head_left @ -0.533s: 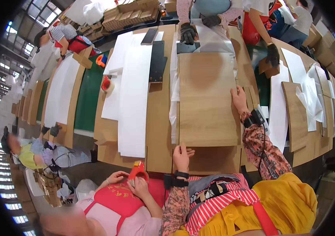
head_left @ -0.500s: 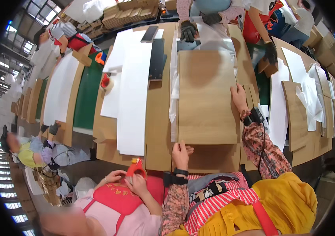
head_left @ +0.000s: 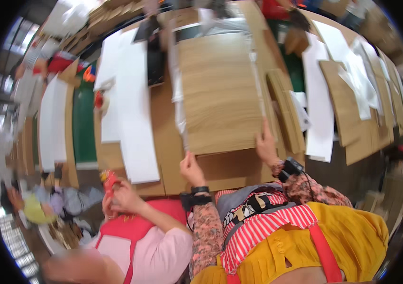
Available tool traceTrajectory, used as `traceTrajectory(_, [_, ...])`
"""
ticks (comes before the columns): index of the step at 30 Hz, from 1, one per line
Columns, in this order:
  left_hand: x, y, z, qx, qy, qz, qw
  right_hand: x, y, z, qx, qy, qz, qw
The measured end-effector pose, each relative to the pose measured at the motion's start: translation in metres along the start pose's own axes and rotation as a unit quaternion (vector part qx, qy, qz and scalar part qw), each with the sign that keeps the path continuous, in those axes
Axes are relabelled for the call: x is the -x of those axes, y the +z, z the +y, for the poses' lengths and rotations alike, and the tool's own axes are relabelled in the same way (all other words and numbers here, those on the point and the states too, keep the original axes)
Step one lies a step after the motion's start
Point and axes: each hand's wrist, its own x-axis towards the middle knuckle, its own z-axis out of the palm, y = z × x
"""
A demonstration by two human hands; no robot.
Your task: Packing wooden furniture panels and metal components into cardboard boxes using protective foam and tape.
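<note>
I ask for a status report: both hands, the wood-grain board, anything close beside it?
Left hand at near-left corner of wood-grain board, right hand at its right edge. White wrapping along board's left side. Brown strips close on right.

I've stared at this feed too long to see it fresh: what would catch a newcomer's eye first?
Probably the broad wood-grain panel at the centre, with the person's left hand at its near left corner and the right hand by its right edge. Then the bright yellow garment at the lower right, and the long white board left of the panel.
</note>
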Motion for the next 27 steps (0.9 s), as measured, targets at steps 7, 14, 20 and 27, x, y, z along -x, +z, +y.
traceTrajectory(7, [-0.002, -0.007, 0.011, 0.226, -0.212, -0.058, 0.949, -0.001, -0.003, 0.004, -0.026, 0.011, 0.044, 0.999])
traceTrajectory(14, [0.027, 0.005, 0.03, 0.349, -0.263, -0.065, 0.897, -0.058, -0.104, 0.084, 0.133, 0.018, 0.124, 0.983])
traceTrajectory(20, [0.049, 0.063, 0.069, 0.358, -0.421, -0.133, 0.823, -0.061, -0.123, 0.107, 0.307, 0.051, 0.008, 0.95])
traceTrajectory(27, [0.036, 0.066, 0.067, 0.302, -0.449, -0.14, 0.829, -0.073, -0.15, 0.11, 0.064, 0.066, 0.002, 0.996])
